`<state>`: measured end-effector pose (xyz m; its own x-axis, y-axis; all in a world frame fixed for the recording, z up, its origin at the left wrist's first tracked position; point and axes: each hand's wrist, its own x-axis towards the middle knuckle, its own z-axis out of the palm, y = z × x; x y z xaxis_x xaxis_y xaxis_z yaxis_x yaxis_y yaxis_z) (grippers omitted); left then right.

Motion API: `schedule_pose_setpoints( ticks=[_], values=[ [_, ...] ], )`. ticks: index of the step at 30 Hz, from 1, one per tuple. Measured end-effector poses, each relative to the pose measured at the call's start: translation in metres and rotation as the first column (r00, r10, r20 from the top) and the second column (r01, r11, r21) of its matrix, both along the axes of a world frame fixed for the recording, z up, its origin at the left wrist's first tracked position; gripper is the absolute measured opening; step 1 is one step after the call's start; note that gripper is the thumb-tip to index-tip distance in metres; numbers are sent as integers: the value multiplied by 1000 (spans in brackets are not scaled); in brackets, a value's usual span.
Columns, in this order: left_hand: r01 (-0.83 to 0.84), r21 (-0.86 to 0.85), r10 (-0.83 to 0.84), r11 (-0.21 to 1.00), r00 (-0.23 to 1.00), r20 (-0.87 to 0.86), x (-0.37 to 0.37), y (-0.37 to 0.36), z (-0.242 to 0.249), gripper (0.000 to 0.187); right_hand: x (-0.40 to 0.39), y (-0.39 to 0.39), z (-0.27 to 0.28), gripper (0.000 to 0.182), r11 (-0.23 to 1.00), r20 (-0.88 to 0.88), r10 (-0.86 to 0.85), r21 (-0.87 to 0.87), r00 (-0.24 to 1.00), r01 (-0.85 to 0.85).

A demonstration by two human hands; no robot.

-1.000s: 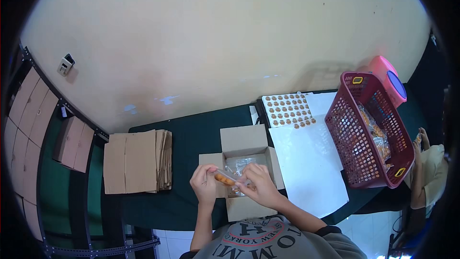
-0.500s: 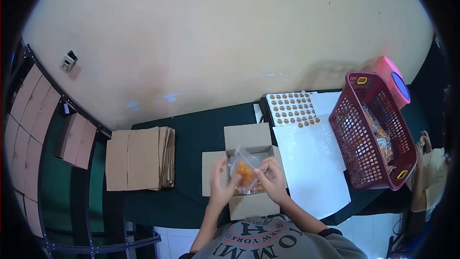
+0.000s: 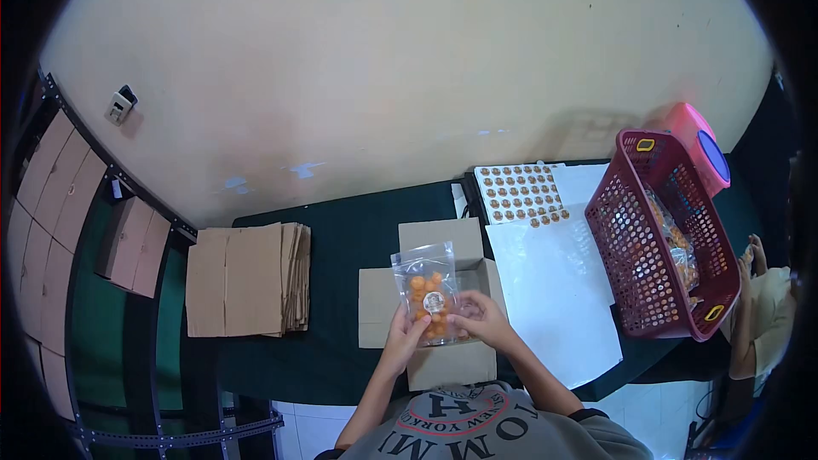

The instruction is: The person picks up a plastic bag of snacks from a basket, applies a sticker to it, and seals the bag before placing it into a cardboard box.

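A clear zip pouch [image 3: 423, 281] of round orange snacks, with a round sticker on its front, is held upright over an open cardboard box [image 3: 452, 370]. My left hand [image 3: 404, 339] grips its lower left side, thumb across the front. At the lower right edge of the pouch, my right hand [image 3: 484, 324] has its thumb and fingers closed on the plastic near the sticker. The box's flaps are folded outward, and the pouch and my hands hide most of its inside.
Flattened cardboard boxes [image 3: 247, 281] are stacked at left. To the right lie a sticker sheet [image 3: 515, 192] and white sheets [image 3: 554, 307]. A maroon basket [image 3: 635, 247] holds several pouches, with a pink container [image 3: 692, 123] behind. Another person's arm [image 3: 745, 332] shows at far right.
The pouch has gone from tilted and blurred to upright, its stickered front facing me. My left hand has moved down to its lower side, and my right hand has shifted slightly.
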<state>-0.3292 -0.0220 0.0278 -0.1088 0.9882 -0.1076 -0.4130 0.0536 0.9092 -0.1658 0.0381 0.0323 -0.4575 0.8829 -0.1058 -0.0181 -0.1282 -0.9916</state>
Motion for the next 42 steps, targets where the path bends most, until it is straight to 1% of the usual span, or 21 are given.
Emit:
schedule_pose_setpoints(
  ticks=[1,3,5,8,12,14,15,18,20,21,23,24,26,27,30,31,33,34,38,40,42],
  values=[
    [41,-57,-38,998,997,63,0,-1,-8,50,0,0,-1,29,968,-112,129,-203,985,-149],
    [87,-113,-72,990,989,129,4,-1,-11,49,0,-3,3,27,959,-112,146,-227,983,-168],
    [33,-119,-36,992,999,-21,9,0,-7,46,-1,-4,2,25,950,-112,164,-249,980,-188],
    [28,-130,-17,991,996,84,8,3,-24,44,-3,-3,-9,24,965,-129,130,-211,983,-155],
    [-44,-144,52,989,997,55,14,2,-18,35,-4,0,-12,29,948,-130,133,-273,983,-164],
    [-43,-90,35,995,995,-94,11,3,-32,38,-5,4,-14,31,933,-126,128,-320,984,-162],
    [-46,-92,37,995,995,-93,9,3,-36,38,-4,8,-19,32,921,-135,135,-348,982,-174],
    [99,-138,-116,985,986,-117,1,-1,-52,50,-4,21,-48,32,900,-146,154,-387,977,-200],
    [-68,12,67,998,907,-416,-3,-3,-70,65,-6,31,-79,30,904,-122,128,-394,984,-166],
    [-69,10,67,998,907,-415,-8,-4,-70,65,-7,34,-95,30,903,-121,128,-396,984,-167],
    [-211,-104,140,972,874,-465,-23,-5,-68,67,-12,40,-125,27,896,-22,54,-440,998,-58],
    [-240,-101,184,965,903,-389,-25,-7,-60,61,-16,41,-142,27,896,-24,56,-441,998,-61],
    [-258,-93,208,962,907,-367,-36,-10,-63,58,-27,39,-171,28,943,224,44,-332,974,34],
    [-273,-83,230,958,911,-342,-40,-12,-64,56,-33,38,-176,28,942,222,49,-334,974,29],
    [-309,-71,258,949,883,-393,-45,-16,-68,51,-48,35,-190,41,998,552,52,-55,833,-26],
    [-305,-73,254,950,884,-393,-46,-17,-71,49,-51,33,-194,41,998,552,55,-57,832,-29],
    [-302,-67,254,951,886,-388,-46,-19,-77,48,-58,26,-194,44,972,602,-180,231,778,46],
    [-296,-59,252,953,889,-382,-46,-20,-79,47,-59,25,-191,46,990,603,-128,129,787,62],
    [-273,-36,243,961,902,-358,-43,-19,-83,44,-64,20,-181,47,985,623,-160,156,766,79],
    [-253,-53,215,966,901,-378,-42,-18,-80,43,-65,17,-176,52,957,709,-233,288,665,28],
    [-246,-42,210,968,895,-393,-41,-16,-80,42,-66,12,-167,55,934,707,-279,356,650,14]
  ],
)
